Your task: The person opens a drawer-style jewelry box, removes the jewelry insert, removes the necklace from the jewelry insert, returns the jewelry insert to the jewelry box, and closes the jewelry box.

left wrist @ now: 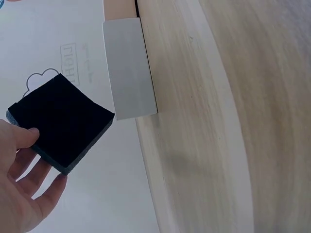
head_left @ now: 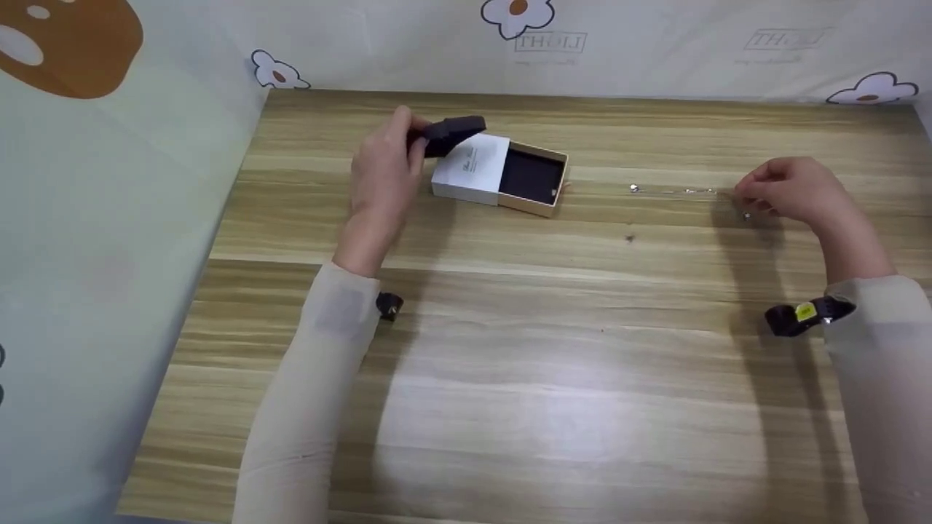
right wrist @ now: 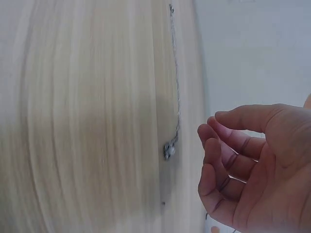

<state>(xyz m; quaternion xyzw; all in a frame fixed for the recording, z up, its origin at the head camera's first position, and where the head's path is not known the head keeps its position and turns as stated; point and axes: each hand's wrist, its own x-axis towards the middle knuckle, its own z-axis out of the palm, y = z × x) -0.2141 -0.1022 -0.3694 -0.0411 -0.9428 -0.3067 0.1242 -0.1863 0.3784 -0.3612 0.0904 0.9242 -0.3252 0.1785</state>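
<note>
In the head view my left hand [head_left: 386, 164] pinches a square black foam pad [head_left: 455, 131] above a small white box. Its thumb lies on the pad's face in the left wrist view, other fingers underneath. The box's white sleeve [head_left: 470, 171] has a gold-edged drawer [head_left: 528, 208] pulled partly out to the right, dark inside. A thin silver chain [right wrist: 177, 92] lies stretched on the table, with a bunched end carrying a pale bead. Beside that end is my right hand [right wrist: 252, 165], fingers loosely bent, nothing visible between them. A tiny shiny piece [head_left: 746, 216] shows just below this hand.
The wood-grain table [head_left: 582, 327] meets a pale wall covering [head_left: 408, 44] with printed flowers along its back edge. Another pale covering drops along the left side. A small dark mark [head_left: 630, 238] shows on the tabletop below the chain.
</note>
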